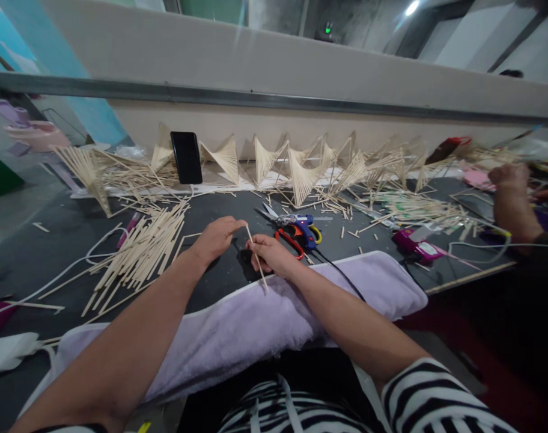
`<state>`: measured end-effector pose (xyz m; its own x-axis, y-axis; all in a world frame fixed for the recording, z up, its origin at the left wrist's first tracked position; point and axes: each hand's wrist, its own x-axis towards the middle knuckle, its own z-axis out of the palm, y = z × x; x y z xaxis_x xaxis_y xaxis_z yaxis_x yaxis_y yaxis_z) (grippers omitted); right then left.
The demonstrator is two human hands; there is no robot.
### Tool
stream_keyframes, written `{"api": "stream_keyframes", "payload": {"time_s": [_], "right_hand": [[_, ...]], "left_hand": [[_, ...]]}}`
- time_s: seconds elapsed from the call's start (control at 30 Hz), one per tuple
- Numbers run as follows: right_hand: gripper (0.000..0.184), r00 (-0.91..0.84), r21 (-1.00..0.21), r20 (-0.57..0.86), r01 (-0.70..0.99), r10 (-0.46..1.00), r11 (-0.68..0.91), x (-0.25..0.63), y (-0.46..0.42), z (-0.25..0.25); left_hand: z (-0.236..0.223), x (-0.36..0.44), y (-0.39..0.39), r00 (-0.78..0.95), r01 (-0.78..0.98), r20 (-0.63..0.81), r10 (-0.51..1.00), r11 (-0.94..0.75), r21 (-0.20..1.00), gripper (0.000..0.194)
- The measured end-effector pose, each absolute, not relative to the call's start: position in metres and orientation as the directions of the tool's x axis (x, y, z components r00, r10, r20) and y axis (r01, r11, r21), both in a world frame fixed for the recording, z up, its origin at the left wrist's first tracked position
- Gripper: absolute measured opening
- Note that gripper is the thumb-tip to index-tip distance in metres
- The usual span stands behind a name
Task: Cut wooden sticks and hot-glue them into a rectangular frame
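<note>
A thin wooden stick (262, 275) slants over the near edge of the table, its lower end above the lilac towel. My right hand (269, 255) is closed around its middle. At its upper end, the fingertips of my left hand (217, 236) are pinched together on the tip. Left of my hands lies a loose pile of wooden sticks (141, 252). Just beyond my right hand are red-handled scissors (288, 243) and a blue glue gun (306, 228) with a black cord. A small dark object below my hands is partly hidden.
Several fan-shaped stick structures (301, 174) stand along the back wall, with a black phone (186, 157) upright among them. A lilac towel (368, 279) covers the front edge. At right are a magenta glue gun (417, 245), white cables and a co-worker's hand (511, 177).
</note>
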<state>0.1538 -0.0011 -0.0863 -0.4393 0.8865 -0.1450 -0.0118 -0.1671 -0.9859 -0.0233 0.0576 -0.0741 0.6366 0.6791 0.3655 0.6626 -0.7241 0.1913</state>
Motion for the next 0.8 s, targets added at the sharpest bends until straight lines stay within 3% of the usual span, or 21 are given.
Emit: {"api": "stream_keyframes", "payload": {"time_s": [0.8], "right_hand": [[0.014, -0.441, -0.983, -0.148, -0.032, 0.885, -0.180, 0.1534, -0.0014, -0.0850]], "left_hand": [[-0.0754, -0.0237, 0.0585, 0.642, 0.668, 0.359, 0.678, -0.724, 0.172, 0.045]]}}
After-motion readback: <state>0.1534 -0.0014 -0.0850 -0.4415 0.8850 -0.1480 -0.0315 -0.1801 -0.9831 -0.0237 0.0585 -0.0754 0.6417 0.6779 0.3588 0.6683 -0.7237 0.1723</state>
